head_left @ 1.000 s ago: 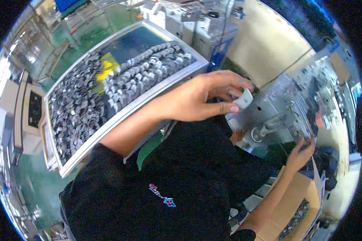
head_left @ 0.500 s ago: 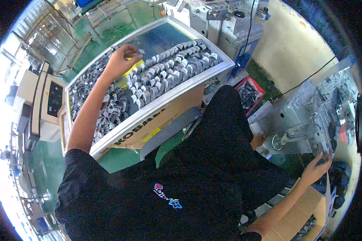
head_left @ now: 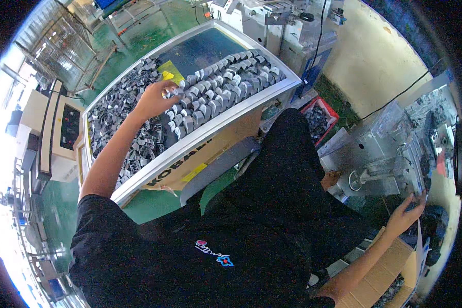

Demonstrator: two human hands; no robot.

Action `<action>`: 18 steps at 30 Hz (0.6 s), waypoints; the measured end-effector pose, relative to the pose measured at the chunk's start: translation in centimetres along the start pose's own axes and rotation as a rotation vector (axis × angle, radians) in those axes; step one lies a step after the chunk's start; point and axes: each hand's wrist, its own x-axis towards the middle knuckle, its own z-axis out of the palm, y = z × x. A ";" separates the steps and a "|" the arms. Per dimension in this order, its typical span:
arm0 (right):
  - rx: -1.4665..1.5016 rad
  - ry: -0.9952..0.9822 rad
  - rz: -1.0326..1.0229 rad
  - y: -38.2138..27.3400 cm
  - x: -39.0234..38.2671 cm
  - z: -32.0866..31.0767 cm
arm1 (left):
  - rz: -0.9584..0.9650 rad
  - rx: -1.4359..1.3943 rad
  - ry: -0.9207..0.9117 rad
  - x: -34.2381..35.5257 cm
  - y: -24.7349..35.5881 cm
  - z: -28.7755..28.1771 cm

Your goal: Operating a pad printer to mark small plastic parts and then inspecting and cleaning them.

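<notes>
My left hand [head_left: 158, 99] reaches over the framed board [head_left: 203, 47]. Its thumb and fingers close on a small grey curved part [head_left: 173, 93] at the left end of the rows. Several rows of like grey parts [head_left: 218, 97] stand lined up on the board's right half, close to my fingertips. Loose dark and grey parts [head_left: 138, 136] lie heaped on the left, partly under my forearm. Far to the right, my right hand [head_left: 404, 216] is beside the lower edge of a metal machine [head_left: 377, 164]. Its thumb and fingers are apart, and nothing shows between them.
A yellow sheet [head_left: 172, 72] lies on the board beyond my left hand. A red bin [head_left: 332, 119] of parts stands right of my knee. Below my right forearm is an open cardboard box [head_left: 380, 269] with parts inside. Grey machinery [head_left: 297, 38] stands behind the board.
My left hand has come nearer and lower, from above the yellow sheet to the left end of the rows, uncovering the sheet. My right hand has hardly moved.
</notes>
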 end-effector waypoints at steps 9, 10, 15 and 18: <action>0.049 -0.007 0.027 -0.4 0.0 -0.3 | -0.063 0.130 -0.085 -0.2 2.2 0.7; 0.047 -0.027 0.037 -0.4 0.0 -0.4 | -0.060 0.161 -0.075 -0.3 2.3 0.8; 0.016 -0.026 -0.004 -0.6 0.4 -0.5 | -0.004 0.138 -0.037 -0.4 2.0 1.4; 0.037 -0.013 -0.003 -1.0 0.3 -0.5 | 0.022 0.115 -0.012 -0.4 1.7 1.9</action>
